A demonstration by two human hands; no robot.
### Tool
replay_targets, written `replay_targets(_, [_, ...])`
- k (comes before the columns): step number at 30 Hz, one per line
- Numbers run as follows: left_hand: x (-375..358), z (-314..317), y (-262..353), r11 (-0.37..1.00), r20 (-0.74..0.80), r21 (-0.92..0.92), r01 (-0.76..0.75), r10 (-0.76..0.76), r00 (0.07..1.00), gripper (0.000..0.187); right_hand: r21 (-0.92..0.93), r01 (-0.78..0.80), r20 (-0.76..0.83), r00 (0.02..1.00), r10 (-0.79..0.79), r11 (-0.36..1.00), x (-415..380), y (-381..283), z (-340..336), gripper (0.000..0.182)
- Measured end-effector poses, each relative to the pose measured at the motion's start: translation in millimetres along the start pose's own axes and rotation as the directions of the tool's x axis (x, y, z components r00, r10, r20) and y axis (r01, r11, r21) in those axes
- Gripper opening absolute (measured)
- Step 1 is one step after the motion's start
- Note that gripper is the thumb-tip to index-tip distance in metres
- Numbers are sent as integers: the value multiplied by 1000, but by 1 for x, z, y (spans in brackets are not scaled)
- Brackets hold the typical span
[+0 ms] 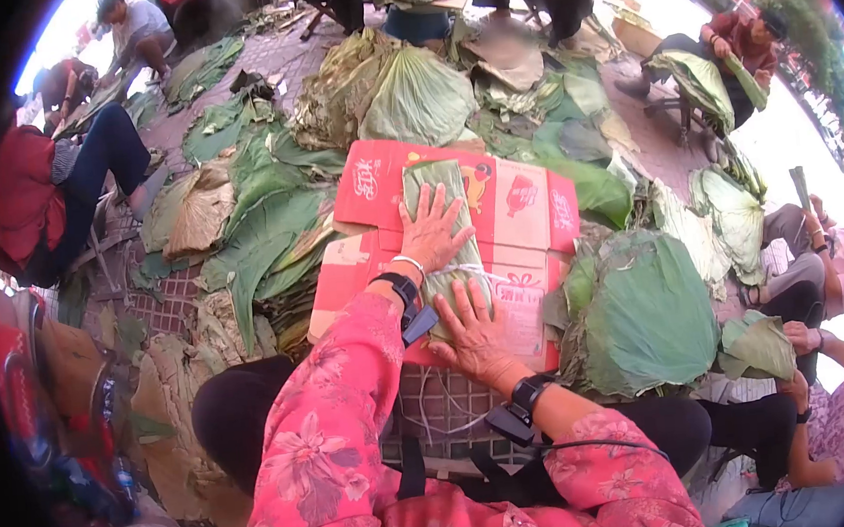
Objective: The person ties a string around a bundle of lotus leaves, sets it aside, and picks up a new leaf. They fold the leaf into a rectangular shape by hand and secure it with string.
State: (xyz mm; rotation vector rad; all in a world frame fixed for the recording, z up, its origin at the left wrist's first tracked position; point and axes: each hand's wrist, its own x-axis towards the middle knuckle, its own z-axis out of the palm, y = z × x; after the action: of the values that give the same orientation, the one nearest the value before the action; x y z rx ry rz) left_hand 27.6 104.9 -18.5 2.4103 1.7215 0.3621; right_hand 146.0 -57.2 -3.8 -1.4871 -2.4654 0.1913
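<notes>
A long folded bundle of green leaves [463,253] lies on a flattened red cardboard box [360,184] in front of me. My left hand [432,227] rests flat on its upper half, fingers spread. Lower down, my right hand [478,334] presses flat on the near end, its fingers also apart. A white string [468,271] crosses the bundle between the two hands. More pale cord [434,418] hangs down below the cardboard's near edge.
Large leaf stacks stand close by: one to the right [642,314], a pale green one behind [418,98], and leaves heaped at left [272,211]. Several seated people surround the area, one at left [84,183] and another handling leaves at lower right [836,408].
</notes>
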Motion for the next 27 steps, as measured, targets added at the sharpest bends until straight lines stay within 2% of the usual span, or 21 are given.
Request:
replay_targets(1, [0, 1, -1, 1000, 0, -21, -2, 2, 1000, 63, -4, -4, 8, 1000, 4, 1000, -2, -1, 0, 70])
replay_targets(3, [5, -5, -2, 998, 109, -60, 14, -7, 994, 66, -61, 9, -7, 1000, -9, 998, -3, -1, 2, 70])
replay_targets(7, [-14, -33, 9, 969, 56, -231, 89, -78, 995, 70, -119, 7, -3, 1000, -7, 993, -7, 0, 5, 72])
replay_targets(10, [-39, -41, 4, 945, 95, -316, 91, -64, 993, 72, -26, 9, -19, 1000, -9, 1000, -8, 0, -3, 69])
replay_targets(13, [-61, -63, -11, 958, 189, -287, 8, 48, 981, 73, 289, -87, -252, 954, 164, 953, -11, 14, 6, 73])
replay_targets(14, [-68, -72, -15, 962, 226, -271, -34, 98, 969, 73, 331, -208, -245, 923, 296, 921, -10, 15, 9, 75])
replay_targets(16, [-80, -88, -26, 925, 193, -376, -52, 133, 972, 69, 406, -431, -209, 815, 541, 806, -9, 16, 12, 79])
replay_targets(17, [-83, -100, -28, 903, 172, -425, -61, 147, 974, 67, 416, -473, -176, 796, 579, 777, -7, 18, 8, 87])
replay_targets(20, [-100, -136, -24, 888, 177, -458, -29, 123, 976, 61, 308, -554, -7, 812, 584, 773, 0, 18, -7, 91])
replay_targets(21, [-101, -131, -29, 879, 93, -468, -92, 153, 984, 56, 348, -554, 56, 817, 573, 756, 3, 22, -8, 93])
replay_targets(22, [-105, -133, -28, 852, 42, -514, -97, 137, 990, 51, 309, -612, 6, 766, 642, 728, 6, 15, -10, 93])
replay_targets(23, [-110, -136, -25, 823, -2, -560, -96, 114, 993, 46, 421, -650, 116, 730, 674, 632, 8, 10, -23, 95])
replay_targets(24, [-111, -142, -22, 824, 51, -565, -47, 92, 994, 44, 394, -668, 146, 724, 675, 631, 12, 11, -25, 98])
replay_targets(25, [-114, -143, -21, 822, 100, -569, 0, 69, 993, 42, 423, -652, 103, 724, 682, 629, 15, 17, -17, 81])
replay_targets(27, [-112, -123, -31, 811, 23, -583, -48, 75, 997, 40, 578, -613, 242, 759, 604, 539, 23, 44, 19, 63])
